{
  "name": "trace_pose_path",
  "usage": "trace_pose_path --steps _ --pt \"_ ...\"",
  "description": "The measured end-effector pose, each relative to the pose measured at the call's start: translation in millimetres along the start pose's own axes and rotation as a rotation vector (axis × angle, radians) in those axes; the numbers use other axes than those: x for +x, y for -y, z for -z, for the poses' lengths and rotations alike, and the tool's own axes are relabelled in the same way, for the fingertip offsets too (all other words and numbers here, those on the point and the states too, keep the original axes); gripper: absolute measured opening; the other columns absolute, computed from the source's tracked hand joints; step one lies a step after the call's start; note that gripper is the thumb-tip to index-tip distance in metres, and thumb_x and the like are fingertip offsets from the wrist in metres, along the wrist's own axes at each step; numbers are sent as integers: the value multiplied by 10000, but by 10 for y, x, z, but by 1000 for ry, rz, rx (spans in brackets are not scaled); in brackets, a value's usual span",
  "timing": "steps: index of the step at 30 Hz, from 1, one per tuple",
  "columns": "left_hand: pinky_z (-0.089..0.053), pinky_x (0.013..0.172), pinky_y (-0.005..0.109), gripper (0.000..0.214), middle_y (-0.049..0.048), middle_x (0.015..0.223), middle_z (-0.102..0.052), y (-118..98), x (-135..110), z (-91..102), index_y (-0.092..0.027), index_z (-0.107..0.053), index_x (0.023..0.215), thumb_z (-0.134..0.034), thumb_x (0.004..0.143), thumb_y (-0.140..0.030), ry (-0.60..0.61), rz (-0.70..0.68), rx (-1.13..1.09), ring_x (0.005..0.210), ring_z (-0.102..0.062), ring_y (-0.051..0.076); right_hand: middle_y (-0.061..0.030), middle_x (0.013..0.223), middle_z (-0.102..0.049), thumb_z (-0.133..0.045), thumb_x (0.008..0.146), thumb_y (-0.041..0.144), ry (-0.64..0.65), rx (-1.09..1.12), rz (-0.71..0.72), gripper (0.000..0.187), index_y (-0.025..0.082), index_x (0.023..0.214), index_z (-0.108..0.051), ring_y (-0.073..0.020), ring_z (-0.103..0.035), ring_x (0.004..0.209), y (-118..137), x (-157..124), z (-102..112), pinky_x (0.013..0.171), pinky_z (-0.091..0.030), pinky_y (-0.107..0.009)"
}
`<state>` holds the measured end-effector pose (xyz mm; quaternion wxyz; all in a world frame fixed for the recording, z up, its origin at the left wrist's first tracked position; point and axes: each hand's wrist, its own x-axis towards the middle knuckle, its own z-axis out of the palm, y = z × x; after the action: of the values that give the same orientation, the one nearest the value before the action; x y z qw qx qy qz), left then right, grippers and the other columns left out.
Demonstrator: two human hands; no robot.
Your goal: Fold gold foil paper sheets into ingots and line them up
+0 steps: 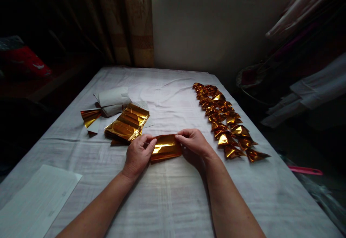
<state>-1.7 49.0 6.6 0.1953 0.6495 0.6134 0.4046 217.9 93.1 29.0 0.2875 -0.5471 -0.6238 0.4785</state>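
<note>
Between my two hands is a sheet of shiny gold foil paper (166, 148), with creases running across it. My left hand (139, 153) pinches its upper left corner between thumb and fingers. At the upper right corner, my right hand (195, 142) grips it the same way. Just beyond my left hand lies a stack of gold foil sheets (127, 121). To the right, folded gold foil pieces (224, 122) stand in two rows running away from me.
Behind the foil stack are crumpled white papers (113, 99) and a loose gold scrap (90, 117). A printed white sheet (40, 198) lies at the near left. The cloth-covered table (167, 83) meets a wall and curtain (137, 22). Clothes (319, 86) hang at the right.
</note>
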Motion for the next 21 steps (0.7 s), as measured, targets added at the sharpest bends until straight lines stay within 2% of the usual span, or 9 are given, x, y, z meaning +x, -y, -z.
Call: trace_pose_path --steps 3,6,8,10,15,18,21 --pt "-501 757 304 179 3 752 -686 3 49 -15 -217 -691 979 -586 876 -319 1 -94 170 738 -645 183 -10 683 -719 -605 782 316 -67 -175 5 189 207 735 -753 -159 -639 676 -19 15 -15 636 -437 -251" --pt "-488 820 330 351 6 776 -679 32 86 -54 -213 -615 1231 -588 885 -265 24 -165 297 787 -638 202 -4 764 -752 -608 804 311 -123 -346 -2 173 242 810 -767 -173 -667 751 -28 20 -22 684 -443 -260" --pt "-476 860 357 394 33 848 -696 48 99 -78 -202 -586 1284 -586 892 -250 43 -216 368 847 -629 222 -1 801 -756 -612 813 315 -149 -454 13 160 258 823 -761 -172 -662 769 -30 21 -32 695 -431 -264" --pt "-465 881 378 349 56 936 -701 48 106 -88 -213 -617 1242 -585 895 -239 70 -258 416 905 -612 239 1 818 -750 -615 815 301 -178 -541 44 139 262 817 -749 -167 -646 771 -31 21 -49 692 -413 -263" --pt "-444 892 419 100 62 1079 -655 -25 161 -34 -263 -726 858 -630 869 -239 119 -295 463 1014 -562 264 -2 846 -718 -622 813 258 -216 -628 84 84 245 801 -704 -160 -608 778 -33 26 -90 677 -375 -256" --pt "-379 983 477 68 53 1107 -670 -90 240 20 -259 -726 813 -669 849 -250 177 -376 484 1083 -548 277 -1 862 -695 -630 810 251 -232 -639 69 78 241 866 -685 -158 -591 775 -25 21 -95 677 -365 -253" --pt "-332 1010 502 57 40 1036 -704 -138 324 60 -247 -715 805 -720 822 -301 282 -452 521 1049 -563 275 -7 894 -671 -622 825 249 -263 -689 92 113 240 926 -672 -157 -579 772 -1 6 -109 660 -352 -251"
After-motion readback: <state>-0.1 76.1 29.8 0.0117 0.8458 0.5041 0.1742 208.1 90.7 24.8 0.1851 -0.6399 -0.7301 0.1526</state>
